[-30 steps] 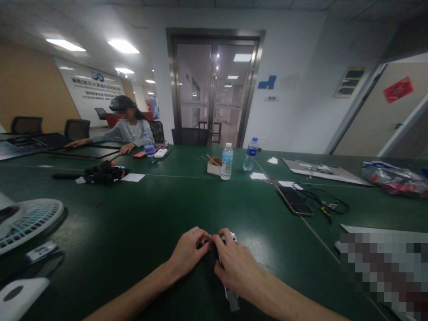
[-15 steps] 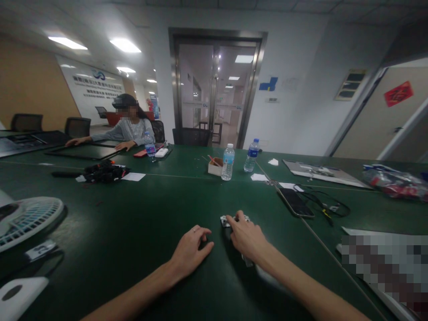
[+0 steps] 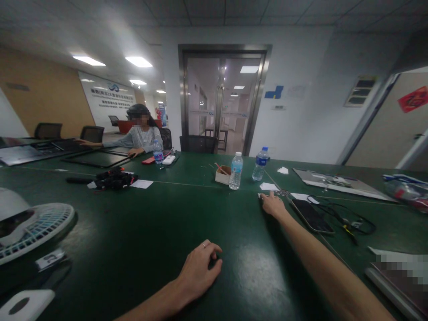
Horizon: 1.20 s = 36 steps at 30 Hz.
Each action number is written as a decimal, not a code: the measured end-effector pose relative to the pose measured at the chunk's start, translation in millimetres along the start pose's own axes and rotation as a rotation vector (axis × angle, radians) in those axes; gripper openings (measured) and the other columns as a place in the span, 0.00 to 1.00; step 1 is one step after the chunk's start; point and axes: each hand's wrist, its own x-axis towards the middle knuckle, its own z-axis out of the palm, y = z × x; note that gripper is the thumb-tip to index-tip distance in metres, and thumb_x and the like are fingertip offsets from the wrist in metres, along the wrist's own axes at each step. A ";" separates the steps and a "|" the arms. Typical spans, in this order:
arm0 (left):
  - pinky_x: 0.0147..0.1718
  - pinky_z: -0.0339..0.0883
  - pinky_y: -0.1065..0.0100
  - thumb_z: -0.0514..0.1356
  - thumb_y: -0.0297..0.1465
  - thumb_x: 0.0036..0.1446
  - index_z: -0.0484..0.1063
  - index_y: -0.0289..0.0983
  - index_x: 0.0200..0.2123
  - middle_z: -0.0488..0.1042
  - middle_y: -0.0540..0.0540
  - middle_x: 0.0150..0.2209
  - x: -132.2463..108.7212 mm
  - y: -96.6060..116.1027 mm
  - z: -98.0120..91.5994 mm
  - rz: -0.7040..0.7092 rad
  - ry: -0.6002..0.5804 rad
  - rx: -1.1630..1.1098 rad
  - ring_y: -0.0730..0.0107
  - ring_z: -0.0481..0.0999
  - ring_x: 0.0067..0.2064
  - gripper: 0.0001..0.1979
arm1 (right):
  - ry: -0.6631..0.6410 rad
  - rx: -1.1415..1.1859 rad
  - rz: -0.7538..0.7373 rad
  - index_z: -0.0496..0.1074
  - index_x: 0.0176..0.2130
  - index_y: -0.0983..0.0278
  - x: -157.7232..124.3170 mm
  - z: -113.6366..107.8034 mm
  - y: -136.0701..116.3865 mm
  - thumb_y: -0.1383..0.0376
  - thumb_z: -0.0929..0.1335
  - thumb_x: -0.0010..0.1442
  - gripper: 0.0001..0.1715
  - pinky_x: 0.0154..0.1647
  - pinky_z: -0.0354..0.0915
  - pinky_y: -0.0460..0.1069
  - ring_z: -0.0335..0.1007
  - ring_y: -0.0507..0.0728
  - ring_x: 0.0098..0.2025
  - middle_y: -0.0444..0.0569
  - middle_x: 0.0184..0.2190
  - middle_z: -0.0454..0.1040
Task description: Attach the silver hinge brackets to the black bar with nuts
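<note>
My left hand (image 3: 200, 269) rests on the green table (image 3: 160, 223), fingers loosely bent and thumb apart, with nothing in it. Farther out to the right, my right hand (image 3: 273, 206) reaches low over the table, its fingers curled down on a small silvery metal piece (image 3: 260, 195). Only a light edge of that piece shows at the fingertips; the hand hides the remainder. Just beyond the fingers lie a white paper slip (image 3: 269, 187) and some small metal bits (image 3: 282, 193). A dark phone (image 3: 310, 216) lies to the right of this hand.
Two water bottles (image 3: 236, 171) (image 3: 260, 165) and a small open box (image 3: 222, 176) stand ahead. Cables (image 3: 347, 218) and a flat panel (image 3: 341, 183) lie right. At left are a white fan (image 3: 40, 227) and black gear (image 3: 115, 179). A person (image 3: 143, 133) sits across, far left.
My right hand has moved forward and right from mid-table to beside the paper slip, and the metal piece is gone from mid-table. My left hand keeps its loose pose. The view has shifted.
</note>
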 end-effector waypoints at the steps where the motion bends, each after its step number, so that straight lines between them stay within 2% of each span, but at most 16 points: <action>1: 0.32 0.64 0.70 0.55 0.28 0.57 0.72 0.36 0.42 0.70 0.47 0.37 -0.1 -0.4 0.1 0.004 -0.003 0.003 0.68 0.70 0.34 0.10 | -0.003 0.000 0.015 0.61 0.57 0.57 5.2 2.8 0.1 0.67 0.55 0.65 0.23 0.43 0.62 0.56 0.65 0.66 0.50 0.59 0.54 0.56; 7: 0.33 0.64 0.69 0.55 0.28 0.57 0.72 0.37 0.42 0.71 0.47 0.38 -0.4 4.0 -4.0 -0.008 -0.043 0.022 0.68 0.71 0.35 0.10 | 0.024 0.004 0.120 0.51 0.63 0.58 24.0 15.6 -5.3 0.67 0.54 0.64 0.28 0.43 0.60 0.60 0.64 0.69 0.51 0.62 0.58 0.53; 11: 0.34 0.64 0.70 0.55 0.28 0.57 0.72 0.37 0.42 0.71 0.47 0.38 -0.7 7.0 -6.1 -0.018 -0.060 0.036 0.68 0.71 0.35 0.10 | 0.055 0.002 0.123 0.56 0.61 0.58 25.6 19.4 -4.4 0.65 0.54 0.64 0.26 0.45 0.57 0.63 0.60 0.71 0.53 0.62 0.57 0.55; 16: 0.34 0.65 0.68 0.56 0.28 0.57 0.72 0.37 0.42 0.71 0.47 0.38 -1.1 7.0 -6.8 -0.006 -0.062 0.041 0.67 0.71 0.35 0.10 | 0.098 0.017 0.117 0.65 0.54 0.62 27.2 24.5 -0.1 0.67 0.56 0.62 0.22 0.51 0.51 0.61 0.53 0.71 0.57 0.63 0.55 0.58; 22: 0.34 0.65 0.69 0.56 0.28 0.57 0.72 0.36 0.42 0.71 0.47 0.38 -1.3 6.7 -6.3 -0.006 -0.055 0.040 0.67 0.71 0.35 0.10 | 0.085 0.060 0.080 0.65 0.54 0.64 38.5 27.5 7.8 0.67 0.59 0.61 0.22 0.50 0.53 0.59 0.55 0.70 0.55 0.63 0.54 0.58; 28: 0.33 0.65 0.70 0.57 0.27 0.56 0.73 0.37 0.40 0.72 0.48 0.37 -0.6 2.5 -1.2 0.014 -0.041 0.042 0.69 0.71 0.34 0.09 | 0.081 0.087 -0.001 0.58 0.59 0.60 43.4 25.7 19.6 0.69 0.59 0.60 0.28 0.47 0.56 0.54 0.60 0.65 0.52 0.59 0.52 0.58; 32: 0.33 0.64 0.70 0.57 0.27 0.56 0.72 0.37 0.41 0.72 0.48 0.37 -1.4 3.3 -2.4 0.027 -0.044 0.047 0.69 0.71 0.34 0.09 | 0.078 0.083 -0.023 0.62 0.55 0.63 48.3 24.6 18.7 0.69 0.59 0.59 0.24 0.47 0.56 0.55 0.61 0.65 0.50 0.59 0.50 0.60; 36: 0.34 0.65 0.70 0.57 0.27 0.56 0.73 0.37 0.41 0.72 0.47 0.38 -2.1 7.5 -6.7 0.004 -0.077 0.050 0.69 0.71 0.35 0.10 | 0.071 0.084 -0.025 0.66 0.51 0.63 54.1 21.9 16.5 0.68 0.61 0.58 0.21 0.51 0.51 0.59 0.61 0.67 0.51 0.59 0.48 0.62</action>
